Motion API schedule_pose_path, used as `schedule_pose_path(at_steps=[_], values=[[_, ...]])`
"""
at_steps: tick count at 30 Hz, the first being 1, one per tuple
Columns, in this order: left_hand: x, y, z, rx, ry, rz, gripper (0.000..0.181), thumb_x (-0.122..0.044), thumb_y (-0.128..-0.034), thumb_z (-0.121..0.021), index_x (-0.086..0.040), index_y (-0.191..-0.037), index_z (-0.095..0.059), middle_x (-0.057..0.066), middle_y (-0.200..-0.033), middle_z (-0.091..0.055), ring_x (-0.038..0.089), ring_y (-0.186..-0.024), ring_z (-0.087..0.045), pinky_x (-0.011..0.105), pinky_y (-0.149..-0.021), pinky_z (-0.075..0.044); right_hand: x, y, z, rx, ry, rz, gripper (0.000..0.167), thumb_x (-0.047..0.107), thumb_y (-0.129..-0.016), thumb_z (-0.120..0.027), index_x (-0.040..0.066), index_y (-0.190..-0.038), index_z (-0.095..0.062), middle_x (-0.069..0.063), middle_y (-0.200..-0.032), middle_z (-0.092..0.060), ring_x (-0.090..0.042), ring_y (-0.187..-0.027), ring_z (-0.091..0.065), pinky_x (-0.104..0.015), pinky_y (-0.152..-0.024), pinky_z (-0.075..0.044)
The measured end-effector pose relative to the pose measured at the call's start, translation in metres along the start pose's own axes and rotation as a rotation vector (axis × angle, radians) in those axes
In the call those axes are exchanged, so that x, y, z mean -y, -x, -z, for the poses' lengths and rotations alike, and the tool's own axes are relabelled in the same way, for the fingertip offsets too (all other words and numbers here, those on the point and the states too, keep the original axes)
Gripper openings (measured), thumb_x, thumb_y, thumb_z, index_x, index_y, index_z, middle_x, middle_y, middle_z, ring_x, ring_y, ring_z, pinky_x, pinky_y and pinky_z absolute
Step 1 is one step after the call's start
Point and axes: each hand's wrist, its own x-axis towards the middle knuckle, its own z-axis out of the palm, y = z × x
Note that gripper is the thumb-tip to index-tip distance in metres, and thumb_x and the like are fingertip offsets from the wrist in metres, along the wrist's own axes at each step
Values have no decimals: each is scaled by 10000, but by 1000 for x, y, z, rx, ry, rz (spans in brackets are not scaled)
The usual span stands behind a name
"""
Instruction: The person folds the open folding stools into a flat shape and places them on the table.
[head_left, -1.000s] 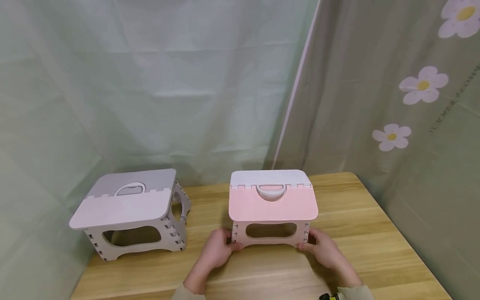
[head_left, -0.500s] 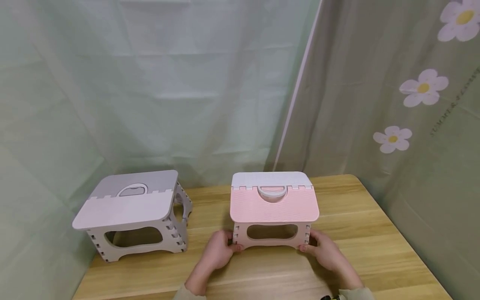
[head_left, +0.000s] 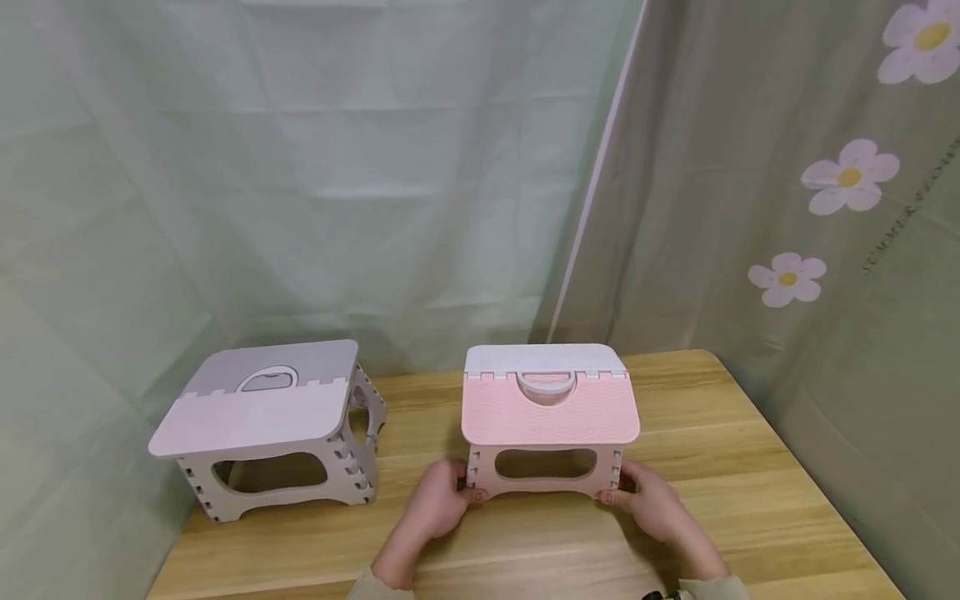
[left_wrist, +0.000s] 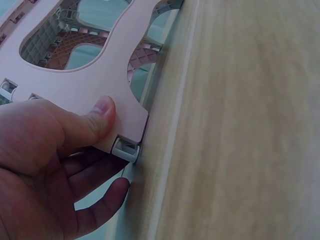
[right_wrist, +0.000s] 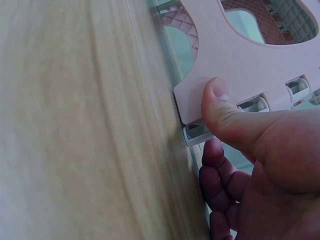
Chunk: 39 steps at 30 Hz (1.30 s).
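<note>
Your left hand [head_left: 438, 502] and right hand [head_left: 652, 504] grip the pink stool [head_left: 550, 423] low; the grey stool [head_left: 251, 418] stands to its left.

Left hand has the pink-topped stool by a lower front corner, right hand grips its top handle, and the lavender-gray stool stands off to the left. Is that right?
Not quite: the right hand is not on the top handle; it holds the pink-topped stool by the other lower front corner, as the head and right wrist views show. The rest stands.
</note>
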Motion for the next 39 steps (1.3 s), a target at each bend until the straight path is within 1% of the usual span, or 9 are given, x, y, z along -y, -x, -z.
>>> schedule_pose_path(at_steps=[5, 12, 17, 20, 26, 32, 39], values=[[0, -1, 1, -14, -16, -21, 135, -101, -844, -894, -107, -855, -760, -81, -788, -691, 95, -720, -589, 334, -704, -505, 2, 0, 0, -2, 0, -5, 529, 228, -902, -854, 43, -1368, -685, 23, -1032, -716, -175, -1003, -624, -434, -926, -481], [-3, 2, -1, -9, -12, -1, 135, -122, -849, -897, -129, -830, -763, -106, -739, -677, 89, -676, -564, 307, -661, -480, 2, 2, 0, 9, -21, -14, 532, 223, -907, -849, 33, -1374, -680, 19, -1031, -720, -176, -990, -631, -423, -911, -483], [-2, 2, 0, -13, -7, 10, 149, -117, -849, -898, -122, -823, -752, -91, -727, -657, 108, -665, -548, 314, -647, -469, -1, 0, -1, -2, -2, -17, 504, 234, -915, -843, 59, -1364, -693, 30, -1028, -723, -177, -1014, -632, -446, -952, -473], [-2, 1, 0, -15, -8, 13, 155, -114, -852, -897, -119, -820, -745, -83, -722, -648, 116, -662, -542, 315, -642, -465, -2, -1, -1, -11, 7, -1, 493, 229, -915, -843, 57, -1353, -697, 30, -1030, -726, -181, -1020, -631, -454, -958, -473], [-1, 2, 0, -24, -36, 4, 152, -142, -846, -906, -122, -835, -756, -93, -729, -653, 99, -670, -546, 313, -645, -472, -2, 1, -2, -4, -6, 5, 485, 214, -904, -852, 41, -1332, -701, 23, -1008, -721, -172, -975, -626, -412, -901, -484], [-2, 3, 0, -23, -35, 11, 171, -126, -854, -899, -119, -820, -732, -80, -710, -624, 111, -651, -527, 309, -629, -459, -2, 1, -4, -4, -5, -4, 479, 213, -908, -847, 44, -1332, -700, 29, -998, -716, -161, -962, -624, -403, -889, -480], [-3, 3, 1, -41, -42, -15, 161, -140, -843, -907, -104, -848, -750, -76, -726, -638, 98, -665, -534, 305, -626, -468, 0, 1, -2, 8, -33, 4, 475, 191, -915, -841, 25, -1335, -693, 10, -1005, -718, -177, -967, -624, -397, -881, -483]])
